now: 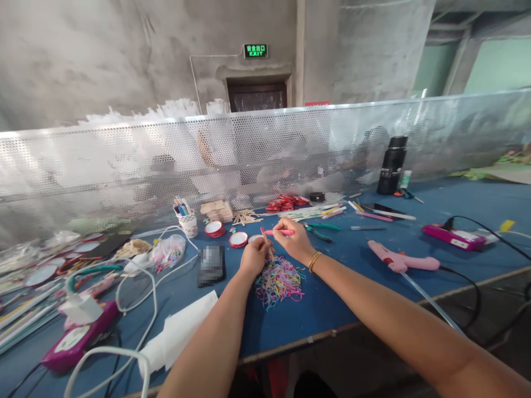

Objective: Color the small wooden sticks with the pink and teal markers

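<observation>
My right hand (295, 240) is closed around a pink-red marker (286, 232), which lies nearly level. Its tip is at a small wooden stick (266, 239) that stands tilted in the closed fingers of my left hand (254, 257). Red colour shows at the stick's upper end. Just below both hands is a loose heap of colourful rubber bands (282, 284) on the blue tabletop (323, 309). Behind my left hand sit round red-rimmed tins (238, 239), one of them partly hidden by the fingers.
Left of my hands lie a phone (211, 265), white paper (182, 331), and a purple power strip (81, 337) with cables. To the right are green-handled pliers (321, 229), a pink glue gun (402, 257) and a black bottle (392, 166). A perforated metal screen (257, 166) stands behind.
</observation>
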{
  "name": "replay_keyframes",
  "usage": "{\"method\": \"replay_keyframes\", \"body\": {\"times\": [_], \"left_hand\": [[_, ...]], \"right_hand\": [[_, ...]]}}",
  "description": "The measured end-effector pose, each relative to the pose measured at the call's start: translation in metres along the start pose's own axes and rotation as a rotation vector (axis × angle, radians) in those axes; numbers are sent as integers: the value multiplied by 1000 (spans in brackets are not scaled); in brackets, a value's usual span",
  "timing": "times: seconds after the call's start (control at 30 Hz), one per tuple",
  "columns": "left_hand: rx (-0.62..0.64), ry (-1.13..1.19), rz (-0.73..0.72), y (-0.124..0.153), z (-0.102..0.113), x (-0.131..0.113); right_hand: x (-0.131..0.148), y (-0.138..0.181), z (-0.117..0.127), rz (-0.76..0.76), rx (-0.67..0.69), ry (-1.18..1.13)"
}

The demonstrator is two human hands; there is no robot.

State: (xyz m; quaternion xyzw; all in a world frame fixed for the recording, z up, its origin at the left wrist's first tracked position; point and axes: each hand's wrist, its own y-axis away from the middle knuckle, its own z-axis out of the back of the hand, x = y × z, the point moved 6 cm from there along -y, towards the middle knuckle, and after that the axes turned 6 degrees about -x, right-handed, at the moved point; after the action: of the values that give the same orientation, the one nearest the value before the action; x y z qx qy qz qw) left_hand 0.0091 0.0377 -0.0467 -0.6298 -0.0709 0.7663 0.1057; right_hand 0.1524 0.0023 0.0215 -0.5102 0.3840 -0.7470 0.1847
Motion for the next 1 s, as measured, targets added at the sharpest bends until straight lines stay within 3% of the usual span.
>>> {"method": "replay_keyframes", "body": {"times": [1.0], "left_hand": [[13,9,-1,0,-1,-1]], "right_hand": [[2,-2,3,30,-20,-15]]}}
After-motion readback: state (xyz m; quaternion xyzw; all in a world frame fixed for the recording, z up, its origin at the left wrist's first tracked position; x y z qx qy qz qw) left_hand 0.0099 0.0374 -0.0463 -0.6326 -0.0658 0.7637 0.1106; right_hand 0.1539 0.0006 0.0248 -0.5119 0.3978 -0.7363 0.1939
